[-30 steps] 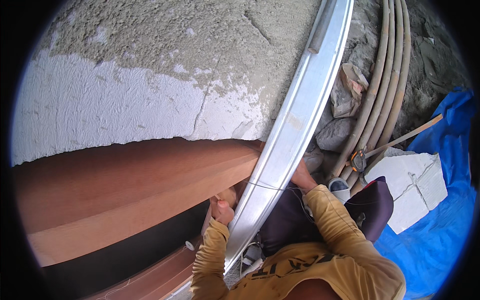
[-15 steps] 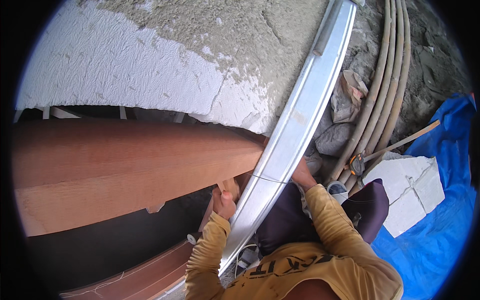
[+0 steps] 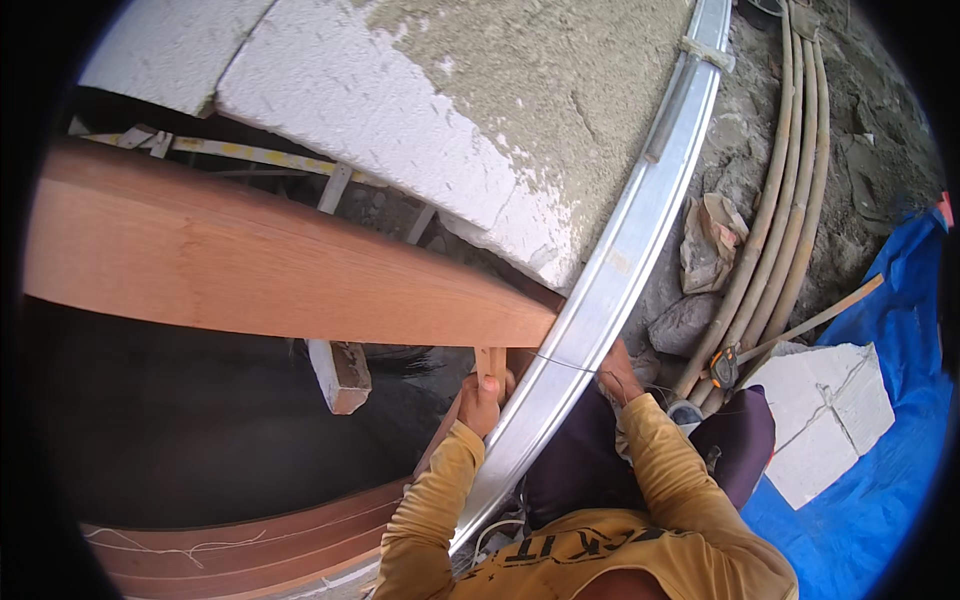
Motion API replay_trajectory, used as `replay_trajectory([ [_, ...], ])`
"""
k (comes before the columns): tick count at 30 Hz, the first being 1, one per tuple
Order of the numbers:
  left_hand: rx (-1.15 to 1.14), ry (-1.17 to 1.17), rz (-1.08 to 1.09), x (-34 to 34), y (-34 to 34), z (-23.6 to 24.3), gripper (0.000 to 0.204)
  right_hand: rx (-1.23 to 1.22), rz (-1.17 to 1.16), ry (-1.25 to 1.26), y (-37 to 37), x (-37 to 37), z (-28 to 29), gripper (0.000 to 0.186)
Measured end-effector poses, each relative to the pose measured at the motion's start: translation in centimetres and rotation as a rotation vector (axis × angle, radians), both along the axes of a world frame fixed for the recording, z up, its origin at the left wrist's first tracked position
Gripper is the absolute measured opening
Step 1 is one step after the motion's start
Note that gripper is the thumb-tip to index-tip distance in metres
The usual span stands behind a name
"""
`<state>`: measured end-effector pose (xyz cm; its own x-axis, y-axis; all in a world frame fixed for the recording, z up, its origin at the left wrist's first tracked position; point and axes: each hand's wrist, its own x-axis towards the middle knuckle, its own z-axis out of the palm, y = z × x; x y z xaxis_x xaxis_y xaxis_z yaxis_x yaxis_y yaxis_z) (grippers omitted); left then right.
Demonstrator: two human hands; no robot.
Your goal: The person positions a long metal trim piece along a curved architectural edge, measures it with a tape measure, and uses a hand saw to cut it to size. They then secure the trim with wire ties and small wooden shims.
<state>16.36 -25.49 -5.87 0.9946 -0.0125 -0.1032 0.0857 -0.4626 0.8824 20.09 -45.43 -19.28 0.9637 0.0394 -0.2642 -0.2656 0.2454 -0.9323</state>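
A reddish timber beam (image 3: pixel 290 275) met, or nearly met, a long silver metal channel (image 3: pixel 600 290). Below the beam's end, the left hand (image 3: pixel 480 405) gripped small wooden strips (image 3: pixel 491 362); the right hand (image 3: pixel 618 375) was partly hidden, its grip impossible to tell. Thin wire (image 3: pixel 565 363) already crossed the channel, though work there looked unfinished. Dark lettering (image 3: pixel 575 545) marked the yellow shirt (image 3: pixel 700 550).

The dirt ground (image 3: pixel 872 165) carries long poles (image 3: pixel 787 222) at two o'clock, a rock (image 3: pixel 685 324) at three, blue tarp (image 3: pixel 897 462) at four.
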Motion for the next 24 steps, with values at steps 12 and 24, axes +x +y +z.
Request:
replay_trajectory([
  [12, 0.108, 0.163, -0.003, -1.0, -1.0, 2.6, 0.058, 0.310, 0.018, -0.030, 1.1, -0.4, -4.7, 0.026],
  [24, -0.040, 0.130, 0.097, -1.0, -0.7, 0.1, 0.054, 0.393, 0.076, -0.078, 0.9, 0.7, -5.0, 0.032],
])
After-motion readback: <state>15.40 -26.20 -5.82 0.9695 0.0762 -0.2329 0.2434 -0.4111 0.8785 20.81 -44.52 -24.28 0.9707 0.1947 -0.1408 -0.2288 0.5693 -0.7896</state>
